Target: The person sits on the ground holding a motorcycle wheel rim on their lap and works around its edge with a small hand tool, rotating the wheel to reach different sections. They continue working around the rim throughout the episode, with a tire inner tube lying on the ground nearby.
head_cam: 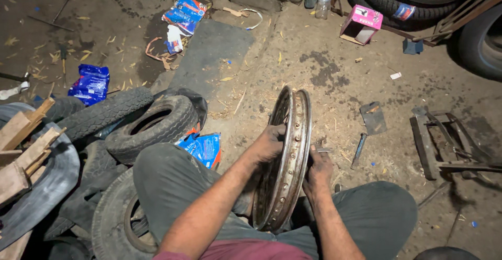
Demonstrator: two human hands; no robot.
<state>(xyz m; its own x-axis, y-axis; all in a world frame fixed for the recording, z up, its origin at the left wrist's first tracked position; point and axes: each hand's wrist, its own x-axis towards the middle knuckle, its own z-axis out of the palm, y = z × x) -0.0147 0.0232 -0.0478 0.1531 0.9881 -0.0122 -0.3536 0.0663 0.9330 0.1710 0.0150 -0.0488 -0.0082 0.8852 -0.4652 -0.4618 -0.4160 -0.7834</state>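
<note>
Both hands' fingers grip the upright wheel rim (285, 160): left hand (269, 142), right hand (316, 168).

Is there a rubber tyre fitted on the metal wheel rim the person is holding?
No, the round bare metal wheel rim stands tyreless between the left hand and right hand.

A single head-worn camera looks steeply down from above the seated person's lap, close enough that the knees and forearms fill the bottom edge. It faces forward across the dirt floor (324, 77), centred on the upright rusty metal wheel rim (285, 160) between the knees. The far edge reaches stacked black rubber tyres (397, 1), dim and perhaps partly cut off.
</note>
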